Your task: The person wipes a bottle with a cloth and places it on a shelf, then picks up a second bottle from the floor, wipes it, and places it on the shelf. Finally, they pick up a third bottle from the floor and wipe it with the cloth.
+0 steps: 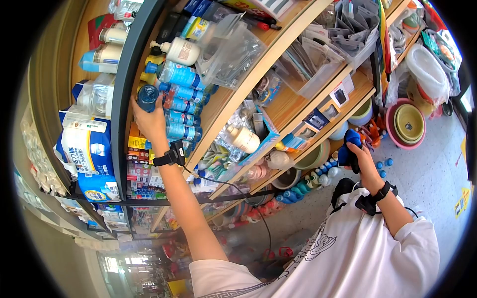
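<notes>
My left hand (pixel 148 119) reaches into the shelf with its fingers wrapped round a dark blue bottle (pixel 147 98). Right beside it stands a row of light blue bottles (pixel 182 103) with printed labels. A white pump bottle (pixel 183 51) is above that row in the view, and small yellow boxes (pixel 137 140) lie below my hand. My right hand (pixel 362 158) is closed around a dark blue cloth-like item (pixel 349 144), held over the floor beside the lower shelves. Both wrists wear black bands.
Clear plastic bins (pixel 310 62) stand on the wooden shelves at the upper middle. Blue diaper packs (pixel 90 144) are at the left beyond the dark shelf post (pixel 120 99). Basins (pixel 405 123) and several bottles (pixel 325 171) stand on the floor. A cable (pixel 233 186) hangs from my left wrist.
</notes>
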The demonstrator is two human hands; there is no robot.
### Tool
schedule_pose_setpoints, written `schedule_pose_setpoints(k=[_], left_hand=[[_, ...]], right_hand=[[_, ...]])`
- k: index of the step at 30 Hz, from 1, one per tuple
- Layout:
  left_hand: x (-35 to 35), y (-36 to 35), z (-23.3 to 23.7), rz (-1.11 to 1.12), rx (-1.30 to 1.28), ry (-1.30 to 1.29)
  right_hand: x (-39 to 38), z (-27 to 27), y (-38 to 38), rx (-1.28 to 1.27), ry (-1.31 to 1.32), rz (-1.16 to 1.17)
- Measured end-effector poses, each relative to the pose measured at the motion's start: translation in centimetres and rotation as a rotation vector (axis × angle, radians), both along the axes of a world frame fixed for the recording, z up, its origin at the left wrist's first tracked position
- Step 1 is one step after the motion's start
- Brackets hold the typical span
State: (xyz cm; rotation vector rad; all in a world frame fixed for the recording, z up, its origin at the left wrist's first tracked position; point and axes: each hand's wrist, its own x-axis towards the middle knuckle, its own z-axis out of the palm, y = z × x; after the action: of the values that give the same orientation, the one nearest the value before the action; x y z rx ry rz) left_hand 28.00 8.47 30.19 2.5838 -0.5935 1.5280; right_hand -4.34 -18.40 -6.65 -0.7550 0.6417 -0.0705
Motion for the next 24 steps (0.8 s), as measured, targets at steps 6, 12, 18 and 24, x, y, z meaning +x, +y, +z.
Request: schedule_pose_setpoints(k=[6,12,18,24], left_hand=[[-0.6,-0.4,0.2,-0.055,-0.082,0.01],[-0.7,-0.1,0.0,-0.047,-0.08,0.043],[-0.4,0.0,-0.2,-0.102,-0.093,0.021],[-1.8,-0.2,-0.5,-0.155,-0.094,-0.026]], right_hand=[[-0.1,-0.7,-0.2,0.005,-0.022,0.005],[-0.1,-1.1,-0.2,-0.008,-0.003,-0.022],[-0.3,-1.1,-0.2,-0.014,-0.006,-0.025],[-0.2,-0.8,0.0,-0.008,0.037,-0.065]])
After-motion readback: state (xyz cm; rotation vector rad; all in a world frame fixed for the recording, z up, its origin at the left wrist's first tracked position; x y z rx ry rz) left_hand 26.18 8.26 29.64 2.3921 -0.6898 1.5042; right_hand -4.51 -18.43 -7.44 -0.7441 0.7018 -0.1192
